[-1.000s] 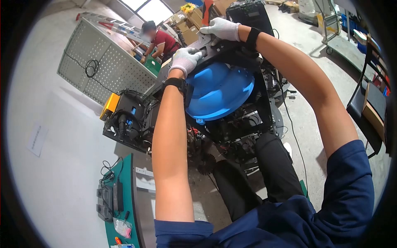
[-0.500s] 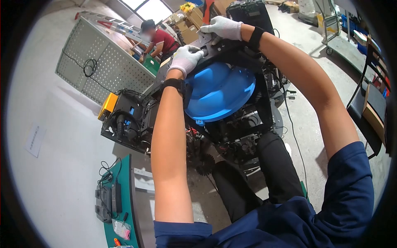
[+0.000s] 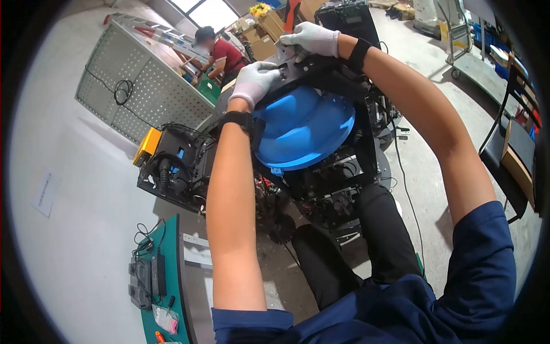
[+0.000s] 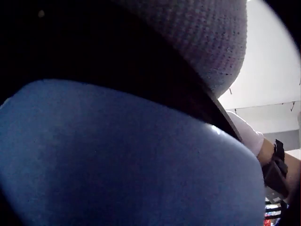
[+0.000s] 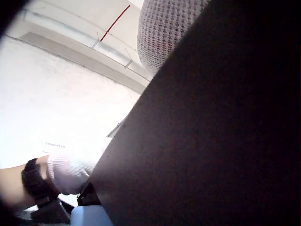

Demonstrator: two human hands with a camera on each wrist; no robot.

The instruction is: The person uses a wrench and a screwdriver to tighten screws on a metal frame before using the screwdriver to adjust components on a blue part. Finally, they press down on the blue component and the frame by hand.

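Note:
My gloved left hand (image 3: pixel 252 85) lies on the left part of a black panel (image 3: pixel 312 69), its fingertips close to a slot in the panel. Over the panel's far edge, my gloved right hand (image 3: pixel 314 40) pinches a tool with a red handle (image 3: pixel 291 16) and a flat grey metal part below it. Under the panel, between my arms, is a blue rounded plastic tub (image 3: pixel 303 129). Dark panel surface (image 5: pixel 202 122) fills much of the right wrist view, with knitted glove (image 5: pixel 164 33) above it. In the left wrist view, blue plastic (image 4: pixel 131 155) covers the lower part.
The black machine (image 3: pixel 338 200) around the tub has exposed wiring and stands right at my legs. A perforated grey panel (image 3: pixel 143 86) leans at the left, near another person (image 3: pixel 220 57). A green-topped bench (image 3: pixel 172 269) stands lower left; a black chair (image 3: pixel 515 155) is at right.
My left hand has drawn back slightly to the left and its fingers have loosened. The right hand and the red-handled tool have shifted slightly to the right in view.

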